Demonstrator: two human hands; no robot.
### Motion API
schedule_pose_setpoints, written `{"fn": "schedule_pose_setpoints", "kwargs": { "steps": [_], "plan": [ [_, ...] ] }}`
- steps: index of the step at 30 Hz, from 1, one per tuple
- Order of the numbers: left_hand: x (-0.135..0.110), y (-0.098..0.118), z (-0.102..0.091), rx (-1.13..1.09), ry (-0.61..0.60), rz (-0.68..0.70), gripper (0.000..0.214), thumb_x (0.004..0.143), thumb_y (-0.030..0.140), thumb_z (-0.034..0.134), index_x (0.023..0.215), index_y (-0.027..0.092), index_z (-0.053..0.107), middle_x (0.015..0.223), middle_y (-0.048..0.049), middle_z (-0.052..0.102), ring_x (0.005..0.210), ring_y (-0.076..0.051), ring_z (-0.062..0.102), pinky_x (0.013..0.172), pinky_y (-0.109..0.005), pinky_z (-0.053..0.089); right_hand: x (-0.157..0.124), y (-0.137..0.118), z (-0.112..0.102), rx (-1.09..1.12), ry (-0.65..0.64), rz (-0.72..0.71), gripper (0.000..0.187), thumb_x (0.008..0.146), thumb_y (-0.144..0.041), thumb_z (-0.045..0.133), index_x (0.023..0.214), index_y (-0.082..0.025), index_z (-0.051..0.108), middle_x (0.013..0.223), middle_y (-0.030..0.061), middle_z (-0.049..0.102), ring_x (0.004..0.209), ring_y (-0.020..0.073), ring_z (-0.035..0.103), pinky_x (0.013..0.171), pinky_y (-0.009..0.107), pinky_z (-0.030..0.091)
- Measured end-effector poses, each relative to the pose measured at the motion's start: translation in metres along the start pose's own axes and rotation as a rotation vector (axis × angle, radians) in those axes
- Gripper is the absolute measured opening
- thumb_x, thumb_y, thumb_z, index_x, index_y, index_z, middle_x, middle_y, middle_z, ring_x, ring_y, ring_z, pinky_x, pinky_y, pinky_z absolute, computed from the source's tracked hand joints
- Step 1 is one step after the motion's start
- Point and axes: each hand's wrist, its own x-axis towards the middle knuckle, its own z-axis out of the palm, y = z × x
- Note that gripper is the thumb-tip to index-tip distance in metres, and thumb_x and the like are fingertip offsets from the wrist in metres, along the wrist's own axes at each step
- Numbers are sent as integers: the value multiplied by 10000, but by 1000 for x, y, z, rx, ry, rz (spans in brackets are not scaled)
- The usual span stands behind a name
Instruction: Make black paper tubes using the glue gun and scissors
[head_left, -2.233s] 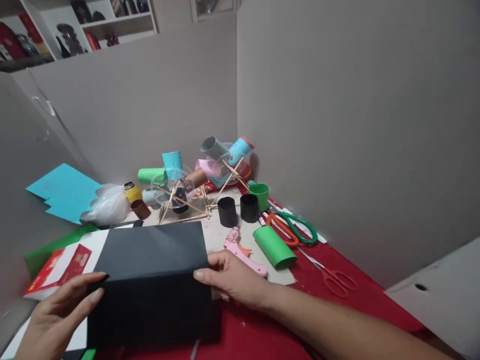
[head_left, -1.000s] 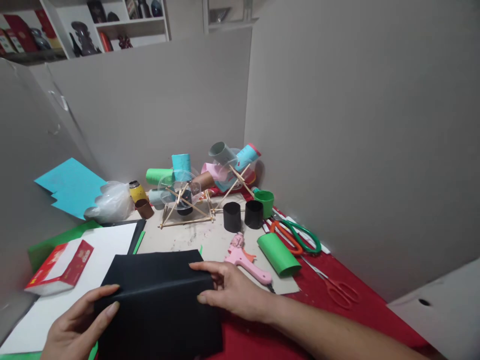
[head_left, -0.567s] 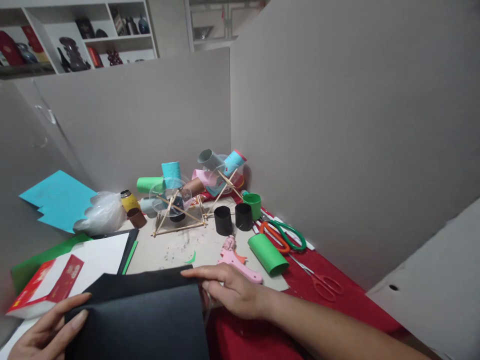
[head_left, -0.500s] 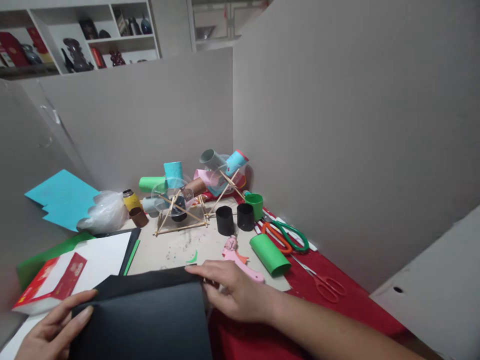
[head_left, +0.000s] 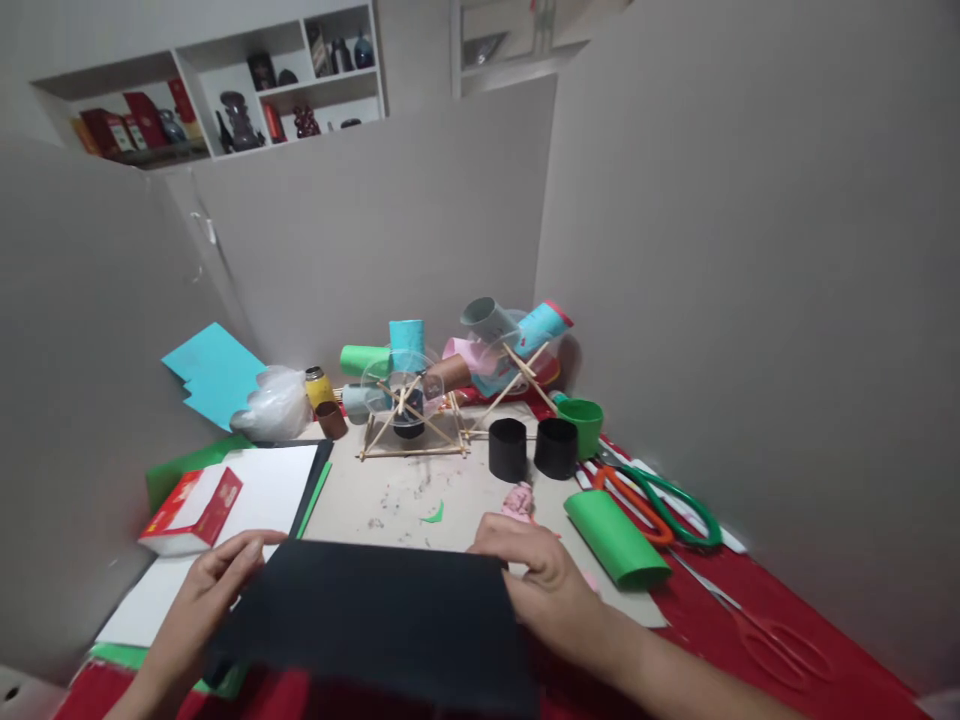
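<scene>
Well, the black paper (head_left: 382, 610) is low in your view, at about seven o'clock from the middle, over the red cloth (head_left: 735, 568); I can't tell if its near edge touches the cloth. It should be light, and a bit stiff, like thin card. It looks smooth, so it might slip a little, and a hard squeeze could leave a crease. The far corners look like the best spots to hold, with soft fingertips and the sheet pulled just flat. Now make the paper your clock. Your left hand (head_left: 206, 585) is at ten o'clock, with its thumb and finger close together, pinching the far left corner. Your right hand (head_left: 547, 580) is at two o'clock, with its fingers curled in a narrow grip on the far right corner; its thumb is hard to see. Just past those fingers, also at two o'clock, the tip of the pink glue gun (head_left: 517, 502) peeks out. The red and white box (head_left: 196, 505) is near your left hand, at ten o'clock, and a little green scrap (head_left: 433, 514) lies at one o'clock.
</scene>
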Motion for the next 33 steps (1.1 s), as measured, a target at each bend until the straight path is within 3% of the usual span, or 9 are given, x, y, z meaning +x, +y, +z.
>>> {"fn": "schedule_pose_setpoints", "kwargs": {
  "steps": [3,5,10,12,16,22,25,28,33],
  "plan": [
    [4,-5,-1,-42,-152,39,447,614,425,795,1003,217,726,979,-66,716,879,-250,658,786,-287,531,4,5,4,132,14,183,365,871,-353,603,560,-167,562,590,-17,421,575,125,408,544,250,332],
    [4,-8,2,-86,-238,40,469,604,390,814,1032,226,713,1093,-82,691,961,-269,647,859,-322,522,6,8,8,196,-7,273,408,860,-441,604,563,-167,551,608,-21,388,589,125,369,541,253,312],
    [4,-13,17,-65,-267,7,389,615,401,810,931,183,742,870,-63,731,765,-241,660,698,-307,552,5,11,11,265,-49,334,463,825,-485,636,517,-161,517,562,-39,359,556,104,332,521,240,297],
    [6,-14,21,-73,-307,-27,324,650,408,790,877,178,756,799,-48,735,774,-248,668,721,-313,554,4,9,11,317,-47,379,409,813,-486,649,583,-151,605,561,-35,431,551,104,382,530,234,340],
    [11,-10,27,-120,-403,-85,327,667,402,784,918,192,764,832,-55,749,803,-265,685,747,-346,566,4,8,9,444,-6,441,320,790,-453,689,869,-145,728,758,22,648,679,154,555,630,266,453],
    [11,11,45,-159,-356,-111,350,588,404,820,858,185,776,690,-60,737,682,-262,679,666,-364,569,1,12,6,514,-30,427,306,785,-439,706,881,-150,734,800,18,673,743,160,588,707,274,473],
    [17,14,51,-212,-436,-97,357,603,385,809,890,176,770,740,-67,746,690,-257,682,695,-376,560,-1,13,4,541,-50,453,321,776,-444,717,964,-186,750,846,28,699,806,194,614,752,304,486],
    [26,8,53,-317,-516,-73,384,610,317,807,966,184,754,790,-55,750,709,-239,684,734,-372,548,-1,15,1,548,-49,522,345,756,-464,732,1000,-222,756,905,47,727,824,225,638,760,333,503],
    [35,-12,56,-395,-521,-120,164,629,272,797,758,176,766,707,-36,734,625,-168,656,623,-249,504,4,14,1,469,-33,540,259,706,-483,775,876,-290,795,913,50,742,841,222,652,779,300,500]
  ]
}}
